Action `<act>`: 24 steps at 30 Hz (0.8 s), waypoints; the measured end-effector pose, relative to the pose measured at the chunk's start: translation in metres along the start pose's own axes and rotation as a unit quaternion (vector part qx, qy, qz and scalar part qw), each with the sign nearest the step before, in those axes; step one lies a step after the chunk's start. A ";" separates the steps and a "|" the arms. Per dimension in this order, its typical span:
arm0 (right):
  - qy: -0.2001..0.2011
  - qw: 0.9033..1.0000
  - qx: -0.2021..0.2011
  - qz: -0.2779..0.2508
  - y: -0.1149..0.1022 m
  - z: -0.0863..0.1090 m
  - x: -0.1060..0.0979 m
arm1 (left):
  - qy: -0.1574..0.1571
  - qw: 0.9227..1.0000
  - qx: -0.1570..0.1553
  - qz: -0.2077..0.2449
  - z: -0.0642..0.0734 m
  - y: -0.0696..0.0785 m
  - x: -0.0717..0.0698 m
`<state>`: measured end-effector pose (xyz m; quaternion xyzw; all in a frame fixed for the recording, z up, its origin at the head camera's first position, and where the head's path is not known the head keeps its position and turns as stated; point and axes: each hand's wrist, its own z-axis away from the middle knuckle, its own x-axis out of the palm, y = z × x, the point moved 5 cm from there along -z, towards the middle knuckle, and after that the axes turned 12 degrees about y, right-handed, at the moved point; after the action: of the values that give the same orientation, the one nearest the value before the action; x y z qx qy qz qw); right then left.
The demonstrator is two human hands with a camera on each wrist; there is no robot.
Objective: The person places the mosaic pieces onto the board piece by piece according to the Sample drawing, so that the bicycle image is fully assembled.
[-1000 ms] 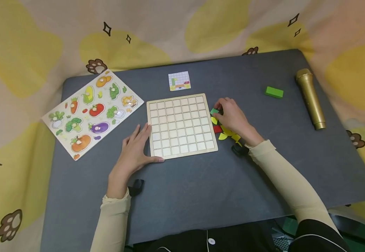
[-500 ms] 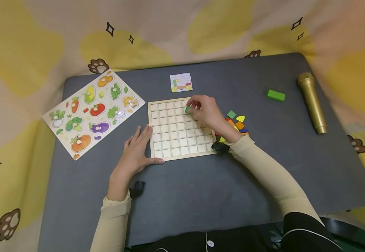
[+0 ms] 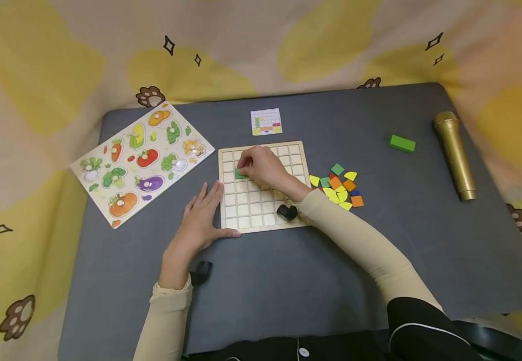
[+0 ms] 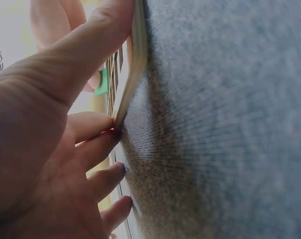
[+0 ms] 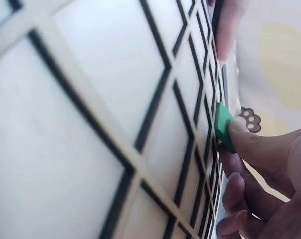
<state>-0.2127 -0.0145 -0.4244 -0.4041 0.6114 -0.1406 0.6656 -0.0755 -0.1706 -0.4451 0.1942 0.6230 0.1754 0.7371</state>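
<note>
A wooden grid board (image 3: 261, 230) lies in the middle of the table, divided into pale square cells. My right hand (image 3: 263, 165) reaches over it and pinches a green square tile (image 5: 223, 125) between thumb and fingers, close over a cell toward the upper left. In the head view part of that tile shows beside the fingertips. My left hand (image 3: 198, 223) rests at the board's lower left corner, thumb along the front edge and fingers spread straight by the left edge. In the left wrist view its thumb and index finger touch the board's rim.
Several loose tiles (image 3: 342, 195) in yellow, orange, green, red and blue lie right of the board. A pattern card (image 3: 266, 122) sits behind it. A vegetable puzzle board (image 3: 144, 165) is at left. At right lie a green block (image 3: 402, 143) and a gold microphone (image 3: 455, 155).
My right hand has picked up a green tile from the loose tiles and carried it left across the board to the upper left cells. My left hand stays at the board's corner.
</note>
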 end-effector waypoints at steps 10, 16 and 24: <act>-0.018 0.998 -0.008 0.054 0.000 0.002 0.007 | 0.002 1.000 -0.001 0.002 0.001 0.000 0.000; -0.008 0.999 -0.003 0.039 0.005 0.014 0.000 | 0.004 1.000 0.000 0.001 0.000 -0.001 0.001; 0.010 0.999 0.032 0.036 0.030 0.037 -0.040 | 0.006 1.000 -0.001 0.006 0.000 0.000 0.001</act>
<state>-0.1961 0.0452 -0.4205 -0.3588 0.6276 -0.1401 0.6766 -0.0753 -0.1695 -0.4461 0.1959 0.6262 0.1814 0.7325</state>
